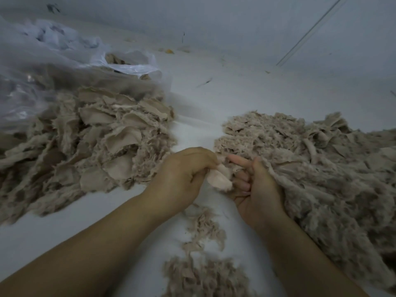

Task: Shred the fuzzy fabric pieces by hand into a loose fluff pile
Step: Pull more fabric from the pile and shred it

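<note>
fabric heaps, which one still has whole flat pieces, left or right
The left heap: broad flat flaps with torn edges lie stacked beside the plastic bag. The right heap, against the right hand, is mostly loose fluff.

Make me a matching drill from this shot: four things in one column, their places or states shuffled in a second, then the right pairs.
Things:
1. left hand
2. heap of flat fabric pieces
3. plastic bag
4. fluff pile

Places or states:
A. far left, translucent, behind the flat pieces
B. right of the hands, shredded and loose
C. pinching a pale scrap at centre
D. left of the hands, still in whole pieces

Pairs: 1-C, 2-D, 3-A, 4-B
</note>
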